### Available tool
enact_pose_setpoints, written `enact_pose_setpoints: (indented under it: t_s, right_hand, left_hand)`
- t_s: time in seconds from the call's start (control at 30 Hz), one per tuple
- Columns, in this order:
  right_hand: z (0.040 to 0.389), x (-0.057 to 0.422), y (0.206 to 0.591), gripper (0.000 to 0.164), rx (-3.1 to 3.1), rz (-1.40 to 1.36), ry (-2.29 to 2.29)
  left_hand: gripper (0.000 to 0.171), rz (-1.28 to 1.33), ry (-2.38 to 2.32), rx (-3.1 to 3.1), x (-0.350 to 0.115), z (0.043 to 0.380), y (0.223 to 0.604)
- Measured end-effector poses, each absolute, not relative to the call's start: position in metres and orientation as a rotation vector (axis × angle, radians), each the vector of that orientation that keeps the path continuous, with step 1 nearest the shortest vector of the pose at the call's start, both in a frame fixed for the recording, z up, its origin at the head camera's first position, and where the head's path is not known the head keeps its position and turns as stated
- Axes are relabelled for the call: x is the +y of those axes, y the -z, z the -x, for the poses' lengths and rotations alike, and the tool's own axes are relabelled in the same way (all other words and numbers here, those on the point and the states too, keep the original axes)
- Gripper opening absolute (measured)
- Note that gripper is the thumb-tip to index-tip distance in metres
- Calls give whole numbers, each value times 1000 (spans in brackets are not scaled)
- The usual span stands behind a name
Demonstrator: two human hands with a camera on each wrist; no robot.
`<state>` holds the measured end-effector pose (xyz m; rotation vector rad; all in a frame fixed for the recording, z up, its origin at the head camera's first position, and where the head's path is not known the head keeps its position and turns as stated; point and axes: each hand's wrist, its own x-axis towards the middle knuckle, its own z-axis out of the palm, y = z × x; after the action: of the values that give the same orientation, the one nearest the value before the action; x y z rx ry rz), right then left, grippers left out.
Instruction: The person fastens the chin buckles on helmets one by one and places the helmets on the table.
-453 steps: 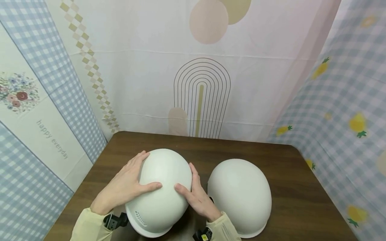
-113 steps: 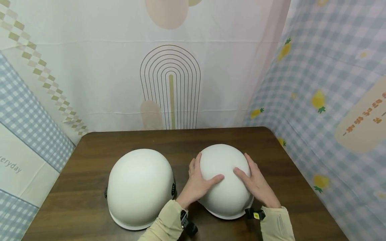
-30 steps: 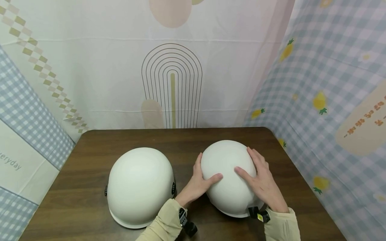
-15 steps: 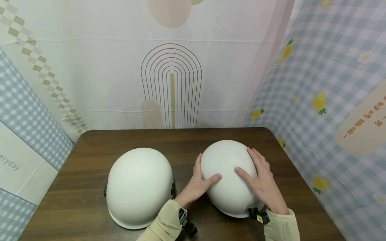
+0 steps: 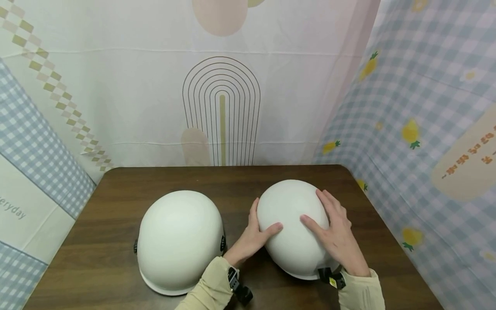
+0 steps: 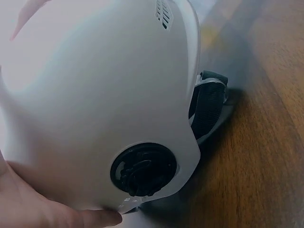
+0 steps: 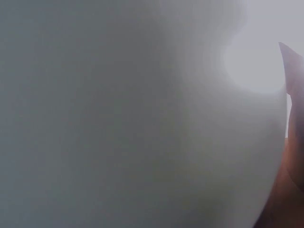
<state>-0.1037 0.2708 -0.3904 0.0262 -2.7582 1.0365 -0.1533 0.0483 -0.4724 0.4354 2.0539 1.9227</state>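
Two white hard-shell helmets stand dome-up on the table. Both hands hold the right helmet [image 5: 290,198]: the left hand [image 5: 248,242] curves round its left side, while the right hand [image 5: 340,237] spans its right side. Both thumbs lie on the near face of the dome. In the left wrist view, this helmet [image 6: 90,99] shows a black round knob [image 6: 144,169], a dark strap [image 6: 209,108] under the rim and small vent slots [image 6: 164,15]. Its pale shell [image 7: 137,114] fills most of the right wrist view. Untouched, the left helmet [image 5: 180,241] has black side fittings.
A dark brown wooden table [image 5: 97,258] bears both helmets. Behind it hangs a pale printed cloth [image 5: 155,99], and a blue checked cloth [image 5: 445,172] drapes along the right side. Each wrist wears a small black camera [image 5: 243,294].
Earlier both hands held the helmet on the left; now they hold the right one, which has tilted and shifted slightly away since 3.8 s ago. In the last second almost nothing moves.
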Motion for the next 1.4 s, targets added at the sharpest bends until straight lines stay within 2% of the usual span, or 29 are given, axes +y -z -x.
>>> enact_pose_setpoints:
  t_s: [0.37,1.4]
  right_hand:
    - [100,271,392,86,-2760,-13,-1016]
    - [101,267,388,81,-2681,-109,-941]
  left_hand:
    - [104,-404,-1949,1996,48,152,475]
    - [103,-361,-1957,1976,48,151,471]
